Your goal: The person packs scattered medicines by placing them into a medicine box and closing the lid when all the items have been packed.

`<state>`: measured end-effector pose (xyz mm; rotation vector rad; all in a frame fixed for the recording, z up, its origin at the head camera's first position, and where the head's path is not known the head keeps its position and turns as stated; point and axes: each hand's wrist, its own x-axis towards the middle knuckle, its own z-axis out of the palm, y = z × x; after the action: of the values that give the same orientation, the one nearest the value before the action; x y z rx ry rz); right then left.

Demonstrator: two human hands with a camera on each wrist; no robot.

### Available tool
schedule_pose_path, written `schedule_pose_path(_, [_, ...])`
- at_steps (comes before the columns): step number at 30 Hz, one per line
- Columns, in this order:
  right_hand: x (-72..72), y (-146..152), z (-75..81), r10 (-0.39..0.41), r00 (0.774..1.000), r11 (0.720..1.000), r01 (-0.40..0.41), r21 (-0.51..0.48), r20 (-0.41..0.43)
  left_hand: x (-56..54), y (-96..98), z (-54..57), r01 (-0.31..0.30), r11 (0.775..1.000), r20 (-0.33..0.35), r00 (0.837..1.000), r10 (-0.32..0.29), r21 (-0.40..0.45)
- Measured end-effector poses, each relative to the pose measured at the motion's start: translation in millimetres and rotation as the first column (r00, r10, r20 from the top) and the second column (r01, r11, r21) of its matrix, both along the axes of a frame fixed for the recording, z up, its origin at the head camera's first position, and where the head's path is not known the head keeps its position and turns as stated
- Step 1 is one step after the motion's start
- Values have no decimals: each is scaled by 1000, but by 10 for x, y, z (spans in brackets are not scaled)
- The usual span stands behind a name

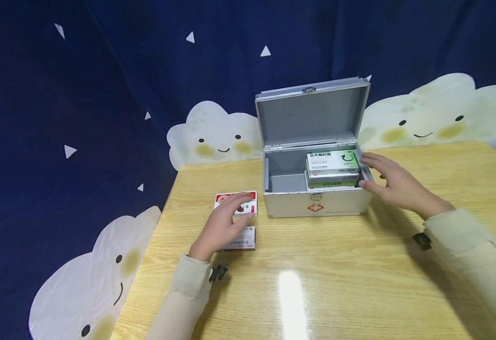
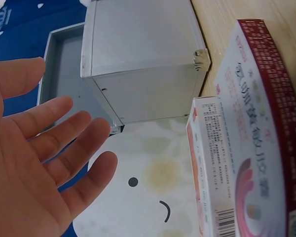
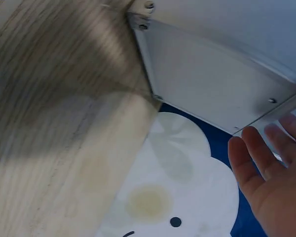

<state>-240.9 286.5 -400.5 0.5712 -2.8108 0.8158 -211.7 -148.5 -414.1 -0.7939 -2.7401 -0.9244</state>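
Observation:
An aluminium first-aid case (image 1: pixel 290 204) stands with its lid (image 1: pixel 311 118) raised. In its right half lies a stack of medicine boxes, topped by a white and green box (image 1: pixel 332 162). My right hand (image 1: pixel 400 186) is at the case's right rim, fingers spread beside the stack; whether they touch it cannot be told. My left hand (image 1: pixel 224 226) hovers over two medicine boxes left of the case, palm empty in the left wrist view. One is a red and white box (image 1: pixel 251 198); the nearer is a white box with a dark red side (image 2: pixel 249 133).
The case and boxes stand on a light wooden table (image 1: pixel 332 278). Behind it hangs a dark blue curtain (image 1: pixel 214 61) printed with white clouds (image 1: pixel 218 127) and triangles. The case's left half shows its bare grey floor.

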Motion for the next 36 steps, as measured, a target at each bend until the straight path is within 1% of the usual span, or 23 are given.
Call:
schedule_pose_path(2, [-5, 25, -39, -5, 1000, 1000, 5, 8, 11, 5, -3, -22, 4, 1000, 3, 1000, -4, -2])
schedule_pose_path(6, [-24, 61, -95, -3, 1000, 1000, 3, 19, 6, 5, -7, -60, 3, 1000, 38, 999, -3, -3])
schedule_pose_path(14, [-35, 145, -191, -9, 1000, 1000, 9, -20, -6, -4, 14, -104, -1, 1000, 88, 996, 4, -30])
schedule_pose_path(17, [-43, 157, -208, -17, 1000, 999, 17, -33, 3, -6, -2, -137, -3, 1000, 106, 994, 5, -19])
schedule_pose_path(21, [-59, 144, -219, -27, 1000, 998, 28, -51, 12, -12, -17, -172, 9, 1000, 127, 992, -8, -2])
schedule_pose_path(24, [-48, 115, -217, -44, 999, 998, 45, -54, 22, -12, -16, -173, 20, 1000, 124, 992, -20, 4])
schedule_pose_path(28, [-17, 89, -218, -62, 997, 997, 64, -51, 47, -13, -9, -171, 20, 1000, 115, 993, -20, 6])
schedule_pose_path(33, [12, 92, -236, -57, 997, 997, 59, -52, 47, -14, -16, -175, 23, 1000, 124, 992, -25, 14])
schedule_pose_path(36, [8, 102, -242, -49, 998, 996, 52, -67, 48, -16, -29, -185, 22, 999, 141, 990, -25, 24])
